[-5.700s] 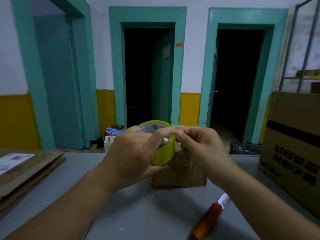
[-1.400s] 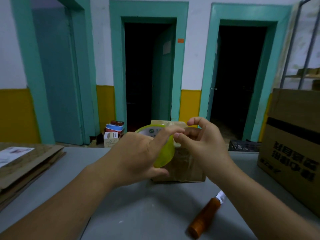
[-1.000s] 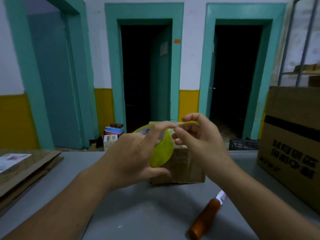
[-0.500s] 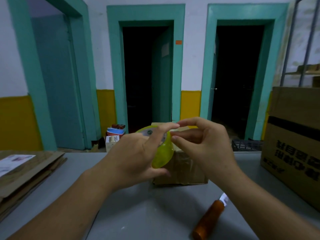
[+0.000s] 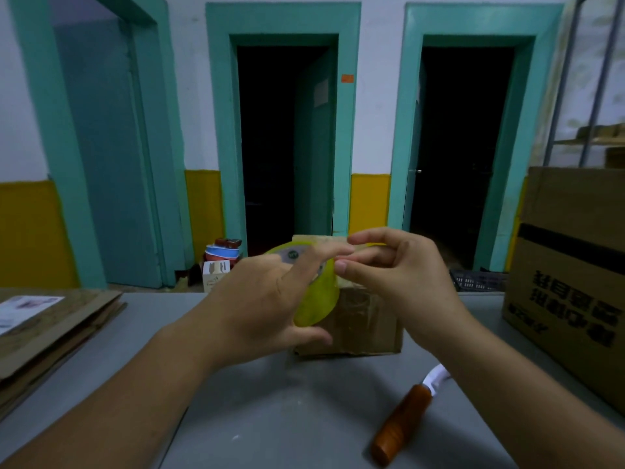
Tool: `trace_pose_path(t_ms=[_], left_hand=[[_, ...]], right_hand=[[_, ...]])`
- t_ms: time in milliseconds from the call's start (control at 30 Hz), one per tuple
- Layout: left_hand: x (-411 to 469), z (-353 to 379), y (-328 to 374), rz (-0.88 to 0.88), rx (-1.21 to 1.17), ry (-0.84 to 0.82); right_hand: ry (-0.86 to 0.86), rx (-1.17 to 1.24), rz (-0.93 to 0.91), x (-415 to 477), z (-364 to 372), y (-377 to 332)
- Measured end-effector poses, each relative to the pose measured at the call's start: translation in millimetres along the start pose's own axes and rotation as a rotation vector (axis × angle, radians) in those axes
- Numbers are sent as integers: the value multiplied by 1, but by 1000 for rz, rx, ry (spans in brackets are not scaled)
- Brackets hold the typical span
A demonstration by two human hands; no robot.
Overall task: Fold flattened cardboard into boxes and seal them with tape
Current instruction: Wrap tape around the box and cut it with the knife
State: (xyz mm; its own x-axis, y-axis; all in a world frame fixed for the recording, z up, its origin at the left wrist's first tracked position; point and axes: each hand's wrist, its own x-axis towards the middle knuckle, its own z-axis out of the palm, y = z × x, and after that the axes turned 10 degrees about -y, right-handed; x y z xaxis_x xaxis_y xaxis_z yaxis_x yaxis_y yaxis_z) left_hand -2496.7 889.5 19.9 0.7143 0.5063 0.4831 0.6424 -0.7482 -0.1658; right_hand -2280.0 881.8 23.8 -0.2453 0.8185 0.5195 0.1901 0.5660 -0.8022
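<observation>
My left hand [image 5: 267, 302] grips a yellow-green roll of tape [image 5: 319, 299], held up above the grey table [image 5: 270, 418], index finger across its top and thumb under it. My right hand [image 5: 402, 275] is right beside the roll, thumb tip and curled fingers picking at its rim. Whether a tape end is caught between those fingers I cannot tell. Behind both hands stands a small folded cardboard box [image 5: 368, 326], partly hidden by them.
A knife with an orange-brown handle [image 5: 402, 424] lies on the table at the lower right. A big printed carton [image 5: 571, 275] stands at the right edge. Flattened cardboard sheets [image 5: 50, 330] are stacked at the left. Beyond the table are doorways and floor clutter.
The roll has been turned a little in my left hand, and my right fingers keep shifting along its rim. The box and knife stay put.
</observation>
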Motion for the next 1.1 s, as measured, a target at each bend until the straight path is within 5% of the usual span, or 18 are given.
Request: trace_pose_path(t_ms=[567,1100], left_hand=[[1,2,7,79,53,26],[0,0,9,-12,-4,-19]], right_hand=[[-103,-117,42,6,6,22],[-158,26,29,6,4,20]])
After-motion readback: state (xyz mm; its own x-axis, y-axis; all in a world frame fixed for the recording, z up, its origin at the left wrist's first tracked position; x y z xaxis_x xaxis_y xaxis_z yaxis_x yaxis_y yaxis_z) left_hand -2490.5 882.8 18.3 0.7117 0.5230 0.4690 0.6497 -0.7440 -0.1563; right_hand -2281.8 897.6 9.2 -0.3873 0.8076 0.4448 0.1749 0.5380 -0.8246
